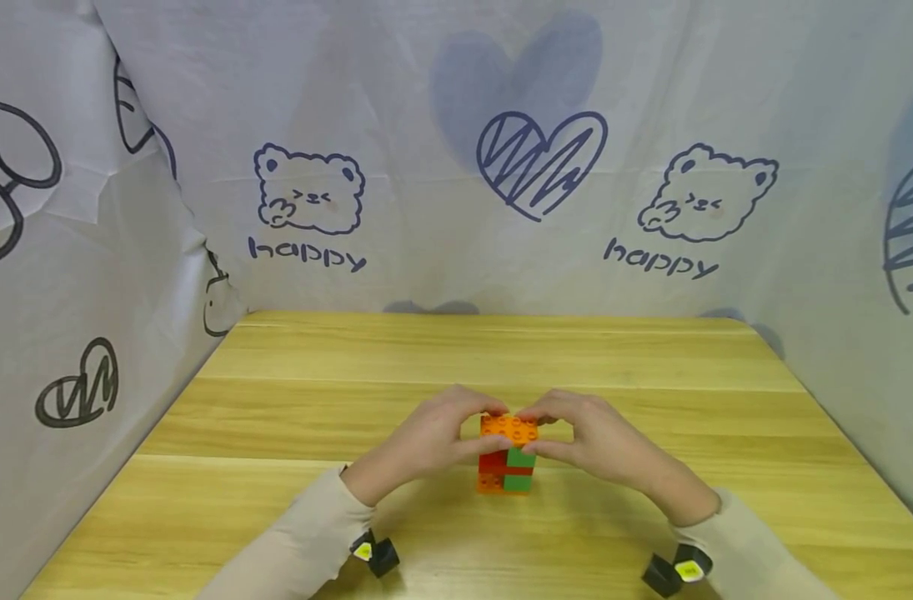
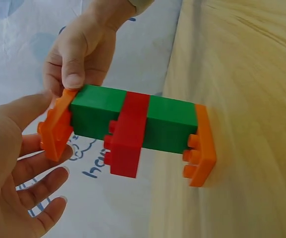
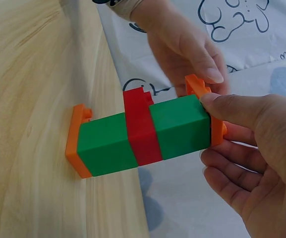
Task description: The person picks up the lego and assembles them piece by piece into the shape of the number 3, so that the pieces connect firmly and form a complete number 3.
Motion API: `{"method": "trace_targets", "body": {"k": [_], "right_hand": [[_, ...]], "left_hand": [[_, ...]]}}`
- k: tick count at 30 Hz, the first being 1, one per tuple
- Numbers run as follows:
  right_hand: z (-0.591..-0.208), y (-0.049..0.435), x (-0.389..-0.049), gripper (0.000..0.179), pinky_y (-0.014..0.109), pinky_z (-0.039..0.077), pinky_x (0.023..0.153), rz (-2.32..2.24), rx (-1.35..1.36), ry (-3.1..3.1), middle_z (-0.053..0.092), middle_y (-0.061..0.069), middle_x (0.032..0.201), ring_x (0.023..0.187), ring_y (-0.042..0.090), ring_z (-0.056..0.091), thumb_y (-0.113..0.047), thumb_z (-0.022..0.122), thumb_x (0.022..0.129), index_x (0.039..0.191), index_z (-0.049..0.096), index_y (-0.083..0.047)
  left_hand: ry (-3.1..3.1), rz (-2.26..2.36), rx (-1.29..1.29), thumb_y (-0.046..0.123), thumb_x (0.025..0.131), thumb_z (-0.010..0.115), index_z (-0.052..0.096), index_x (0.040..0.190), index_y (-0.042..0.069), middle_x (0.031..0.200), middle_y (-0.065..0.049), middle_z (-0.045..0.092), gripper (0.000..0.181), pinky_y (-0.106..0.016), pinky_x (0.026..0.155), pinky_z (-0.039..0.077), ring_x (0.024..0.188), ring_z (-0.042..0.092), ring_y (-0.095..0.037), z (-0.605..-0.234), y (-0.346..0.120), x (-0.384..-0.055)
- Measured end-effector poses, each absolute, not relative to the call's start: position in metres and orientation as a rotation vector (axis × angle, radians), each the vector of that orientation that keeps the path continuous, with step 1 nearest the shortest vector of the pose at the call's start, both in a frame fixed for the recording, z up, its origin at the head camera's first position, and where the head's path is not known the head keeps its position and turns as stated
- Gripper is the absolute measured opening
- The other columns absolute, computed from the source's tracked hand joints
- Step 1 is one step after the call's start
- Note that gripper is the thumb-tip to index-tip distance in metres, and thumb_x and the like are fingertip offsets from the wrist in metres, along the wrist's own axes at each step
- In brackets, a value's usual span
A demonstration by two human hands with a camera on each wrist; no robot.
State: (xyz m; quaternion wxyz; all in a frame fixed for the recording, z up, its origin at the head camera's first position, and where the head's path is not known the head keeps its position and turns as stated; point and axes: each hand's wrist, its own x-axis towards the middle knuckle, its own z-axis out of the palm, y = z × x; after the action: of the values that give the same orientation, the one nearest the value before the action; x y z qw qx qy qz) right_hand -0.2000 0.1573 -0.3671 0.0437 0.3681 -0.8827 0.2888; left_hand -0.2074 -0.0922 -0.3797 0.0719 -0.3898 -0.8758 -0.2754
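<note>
A tower of toy building bricks stands upright on the table, in front of both hands. It rises from a flat orange base brick (image 2: 204, 148) through a lower green brick (image 3: 108, 144), a red brick (image 2: 133, 134) and an upper green brick (image 3: 180, 124) to a flat orange top brick (image 1: 510, 428). The red brick juts out past the green ones, its studs bare on that side. My left hand (image 1: 437, 429) pinches the left end of the orange top brick between thumb and fingers. At its right end, my right hand (image 1: 602, 433) pinches the same brick.
Light wooden table (image 1: 276, 400) surrounds the tower. White cloth (image 1: 418, 208) with drawn hearts and bears hangs behind the table and along both sides. Small black devices with yellow labels sit at the left wrist (image 1: 373, 552) and right wrist (image 1: 677, 571).
</note>
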Motion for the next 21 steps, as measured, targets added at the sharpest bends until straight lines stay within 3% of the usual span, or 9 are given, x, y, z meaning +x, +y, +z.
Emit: {"method": "trace_targets", "body": {"k": [8,14,21], "right_hand": [[-0.368,0.158,-0.199,0.037,0.033,0.053,0.084,0.904,1.120,-2.693,0.065,-0.012,0.107,0.095,0.007,0.061,-0.039,0.074,0.086,0.116,0.067,-0.019],[-0.371,0.159,-0.200,0.036,0.035,0.053,0.084,0.917,1.149,-2.647,0.067,-0.010,0.108,0.096,0.014,0.064,-0.039,0.073,0.087,0.116,0.067,-0.018],[-0.379,0.159,-0.201,0.034,0.034,0.054,0.082,0.927,1.195,-2.551,0.067,-0.010,0.107,0.096,0.008,0.063,-0.035,0.074,0.088,0.116,0.069,-0.017]], "left_hand": [[-2.444,-0.591,-1.270,0.041,0.092,0.067,0.071,0.115,0.013,0.110,0.002,0.070,0.036,-0.034,0.088,0.050,0.100,0.061,-0.017,-0.373,-0.092,-0.205],[-2.306,-0.439,-1.283,0.039,0.090,0.071,0.073,0.109,0.016,0.102,0.003,0.071,0.030,-0.032,0.077,0.048,0.093,0.062,-0.017,-0.372,-0.092,-0.202],[-2.259,-0.398,-1.301,0.035,0.088,0.074,0.074,0.106,0.013,0.098,0.002,0.071,0.028,-0.033,0.082,0.051,0.089,0.065,-0.015,-0.372,-0.091,-0.201]]}}
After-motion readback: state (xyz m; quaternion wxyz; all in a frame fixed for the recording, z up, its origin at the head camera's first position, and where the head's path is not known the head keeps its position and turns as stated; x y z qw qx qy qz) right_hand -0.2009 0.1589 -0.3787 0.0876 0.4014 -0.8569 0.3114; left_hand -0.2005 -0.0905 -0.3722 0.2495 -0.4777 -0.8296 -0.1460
